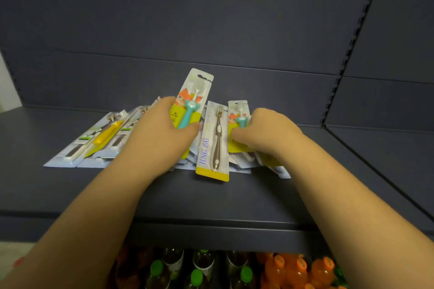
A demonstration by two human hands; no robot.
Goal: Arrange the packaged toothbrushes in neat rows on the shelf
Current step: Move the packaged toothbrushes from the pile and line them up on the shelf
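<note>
A loose pile of packaged toothbrushes (101, 141) lies on the dark shelf (211, 199). My left hand (162, 134) grips a children's toothbrush pack (195, 96) with a teal handle and a fox picture, tilted up off the pile. My right hand (270, 131) holds a second fox pack (238, 112) of the same kind, lying low on the pile. Between the two hands lies a yellow-edged pack (212, 145) marked JING PAI with a brown brush. At the left sits a pack with a yellow-handled brush (106, 135).
The shelf's back panel (211, 30) rises behind the pile, and a slotted upright (347, 54) divides it from the bay on the right. Below the shelf's front edge stand bottles with green caps (197, 275) and orange bottles (298, 270).
</note>
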